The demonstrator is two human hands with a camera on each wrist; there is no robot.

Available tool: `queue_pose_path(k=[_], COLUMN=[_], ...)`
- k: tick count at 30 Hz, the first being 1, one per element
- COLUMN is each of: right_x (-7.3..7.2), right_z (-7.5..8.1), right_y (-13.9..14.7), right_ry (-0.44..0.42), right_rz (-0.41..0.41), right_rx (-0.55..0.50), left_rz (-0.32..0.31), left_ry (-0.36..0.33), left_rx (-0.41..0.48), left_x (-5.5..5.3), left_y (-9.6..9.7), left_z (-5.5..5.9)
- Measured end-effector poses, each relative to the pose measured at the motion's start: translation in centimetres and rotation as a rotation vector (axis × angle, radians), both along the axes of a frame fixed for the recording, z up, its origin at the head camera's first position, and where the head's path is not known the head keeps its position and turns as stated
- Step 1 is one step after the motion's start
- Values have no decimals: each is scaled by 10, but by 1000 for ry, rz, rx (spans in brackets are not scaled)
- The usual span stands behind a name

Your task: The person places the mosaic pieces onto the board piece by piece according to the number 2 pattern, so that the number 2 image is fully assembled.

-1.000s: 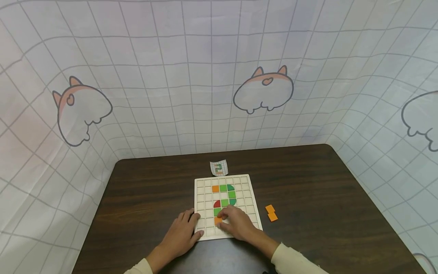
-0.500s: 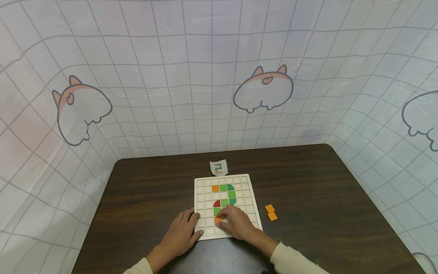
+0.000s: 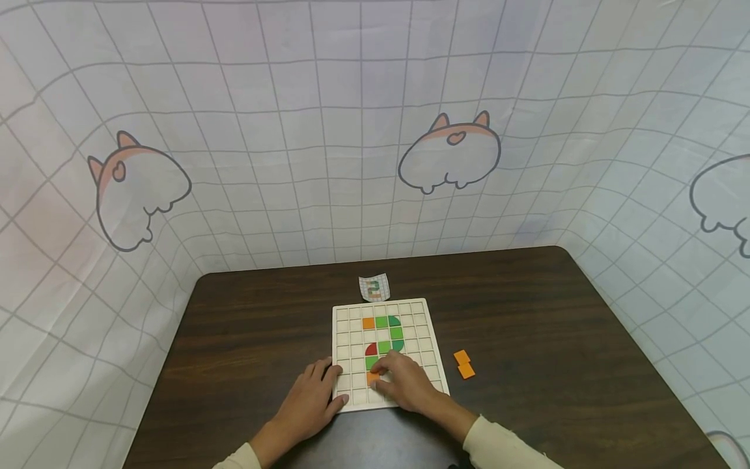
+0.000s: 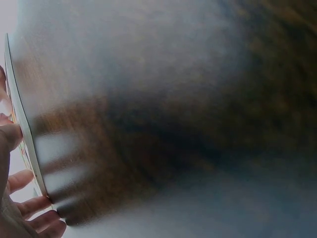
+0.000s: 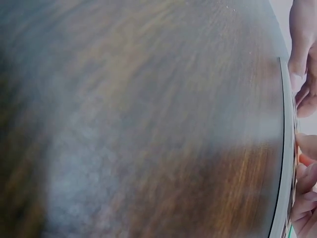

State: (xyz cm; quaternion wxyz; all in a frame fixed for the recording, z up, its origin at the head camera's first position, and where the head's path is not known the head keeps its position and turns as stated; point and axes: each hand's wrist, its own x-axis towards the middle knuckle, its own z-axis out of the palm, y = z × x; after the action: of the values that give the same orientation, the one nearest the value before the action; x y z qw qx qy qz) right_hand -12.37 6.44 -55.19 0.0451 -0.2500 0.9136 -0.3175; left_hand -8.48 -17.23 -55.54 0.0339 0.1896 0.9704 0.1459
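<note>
A cream grid board [image 3: 349,385] lies on the table, with green, orange and red tiles set in its cells. The shapes are squares and quarter-rounds. Over the board's lower middle, my right hand [image 3: 407,384] pinches an orange square tile [image 3: 372,379] between thumb and index finger, just below a green square tile [image 3: 372,363]. The hand partly hides that tile and the cells beside it. My left hand [image 3: 308,397] rests at the board's left edge, thumb and fingertips touching the rim. In the left wrist view, the left fingers [image 4: 37,204] lie extended along the board's edge.
Two loose orange tiles [image 3: 466,370] lie on the dark wooden table [image 3: 527,326] right of the board. A small paper card [image 3: 375,287] with a coloured grid pattern sits just behind the board. A white gridded curtain [image 3: 351,163] surrounds the table's back and sides.
</note>
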Motion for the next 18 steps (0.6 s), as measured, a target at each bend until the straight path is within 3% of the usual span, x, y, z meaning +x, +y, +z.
queue_pose_path(k=[10,18], right_x=[2,3], right_z=[2,8], right_y=[9,42], right_ry=[-28,-1], right_rz=[18,-48], right_rx=[-53,-61], left_rz=[3,8], left_ry=[0,9], left_rx=[0,-1], left_x=[0,0], left_y=[0,0], left_z=[0,-1])
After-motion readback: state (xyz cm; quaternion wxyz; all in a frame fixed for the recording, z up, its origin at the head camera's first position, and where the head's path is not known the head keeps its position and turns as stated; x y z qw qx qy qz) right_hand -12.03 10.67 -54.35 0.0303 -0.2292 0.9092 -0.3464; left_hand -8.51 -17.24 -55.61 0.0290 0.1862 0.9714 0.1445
